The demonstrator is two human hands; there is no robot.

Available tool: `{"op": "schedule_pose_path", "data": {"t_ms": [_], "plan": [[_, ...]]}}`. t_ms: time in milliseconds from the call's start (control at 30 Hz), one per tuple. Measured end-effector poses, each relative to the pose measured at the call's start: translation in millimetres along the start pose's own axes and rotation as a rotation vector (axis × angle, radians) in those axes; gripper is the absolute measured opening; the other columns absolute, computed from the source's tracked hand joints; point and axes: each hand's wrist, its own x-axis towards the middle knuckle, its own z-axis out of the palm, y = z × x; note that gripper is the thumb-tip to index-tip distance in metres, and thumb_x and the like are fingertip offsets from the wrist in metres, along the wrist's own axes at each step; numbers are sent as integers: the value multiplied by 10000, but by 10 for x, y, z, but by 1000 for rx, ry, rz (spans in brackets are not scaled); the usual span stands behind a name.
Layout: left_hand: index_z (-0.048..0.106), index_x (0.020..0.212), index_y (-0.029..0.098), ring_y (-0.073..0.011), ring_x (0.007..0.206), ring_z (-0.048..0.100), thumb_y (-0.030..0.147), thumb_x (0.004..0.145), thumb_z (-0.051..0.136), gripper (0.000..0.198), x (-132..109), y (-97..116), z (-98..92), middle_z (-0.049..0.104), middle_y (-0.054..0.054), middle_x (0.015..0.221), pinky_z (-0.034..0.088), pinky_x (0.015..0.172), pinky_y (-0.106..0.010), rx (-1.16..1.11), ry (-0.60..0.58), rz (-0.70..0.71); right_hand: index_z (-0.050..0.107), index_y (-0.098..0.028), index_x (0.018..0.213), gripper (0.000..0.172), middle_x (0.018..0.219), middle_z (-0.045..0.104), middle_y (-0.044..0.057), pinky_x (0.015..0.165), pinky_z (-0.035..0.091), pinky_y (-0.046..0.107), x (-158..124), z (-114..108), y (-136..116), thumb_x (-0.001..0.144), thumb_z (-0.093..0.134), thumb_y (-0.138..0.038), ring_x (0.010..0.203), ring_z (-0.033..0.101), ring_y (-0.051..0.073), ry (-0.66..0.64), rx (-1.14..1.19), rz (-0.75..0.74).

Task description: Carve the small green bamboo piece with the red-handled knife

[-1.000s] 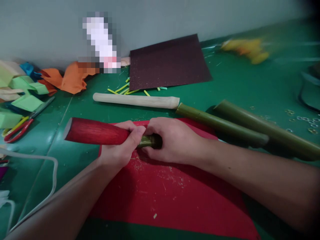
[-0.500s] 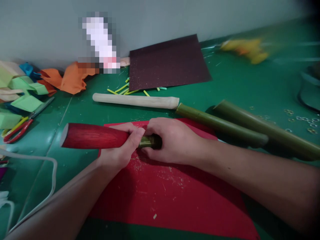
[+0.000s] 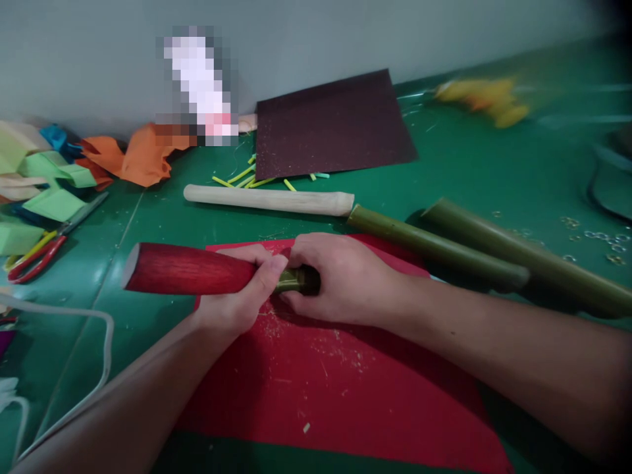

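Note:
My left hand is closed around the right end of a red wooden handle, whose flat pale butt points left. What the handle leads into is hidden under my fingers. My right hand is wrapped round a short green bamboo piece, its dark end showing between thumb and fingers. Both hands nearly touch, above a red sheet strewn with pale shavings. Just behind them lie a peeled pale stick and a green bamboo length.
Another bamboo length lies to the right, near several small metal rings. A dark brown sheet rests by the wall over yellow strips. Red-handled scissors, crumpled orange paper and a white cord are leftward.
Both hands keep the same grip and place. The red handle's butt end has shifted very slightly to the right.

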Motion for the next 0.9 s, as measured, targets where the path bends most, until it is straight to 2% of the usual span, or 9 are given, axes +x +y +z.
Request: {"op": "schedule_pose_path", "data": {"t_ms": [167, 300, 533, 733, 900], "plan": [[530, 551, 202, -88, 511, 502, 273, 866, 601, 331, 21, -12, 26, 527, 39, 525, 472, 560, -208, 33, 95, -9, 639, -183, 777, 177, 755, 573, -7, 585, 328, 253, 4, -11, -12, 741, 663, -354, 672, 497, 113, -30, -7, 7], [497, 520, 203, -95, 504, 517, 272, 853, 608, 358, 13, 22, 28, 500, 39, 490, 478, 559, -214, 32, 47, 20, 624, -179, 752, 165, 752, 576, -3, 591, 329, 252, -4, -22, -6, 738, 662, -339, 674, 498, 114, -20, 1, 4], [464, 496, 202, -112, 547, 540, 264, 850, 583, 379, -13, 15, -6, 511, 25, 501, 476, 578, -237, -8, -19, -23, 569, -184, 711, 163, 716, 562, -7, 581, 310, 253, -5, -13, -5, 718, 653, -324, 650, 467, 113, -1, 5, -3], [510, 513, 207, -86, 429, 400, 254, 811, 603, 316, 16, 61, 40, 415, 50, 442, 402, 468, -230, -9, 72, -77, 625, -177, 772, 173, 769, 579, 1, 613, 347, 253, -4, -7, 7, 750, 656, -346, 694, 507, 119, -22, 12, -2], [537, 536, 204, -72, 416, 360, 258, 813, 632, 298, 39, 42, 68, 441, 60, 459, 384, 454, -221, -20, 123, -95, 657, -175, 815, 180, 783, 586, 6, 609, 348, 252, -5, -5, 10, 756, 650, -345, 692, 508, 119, -33, -1, -6]]}}
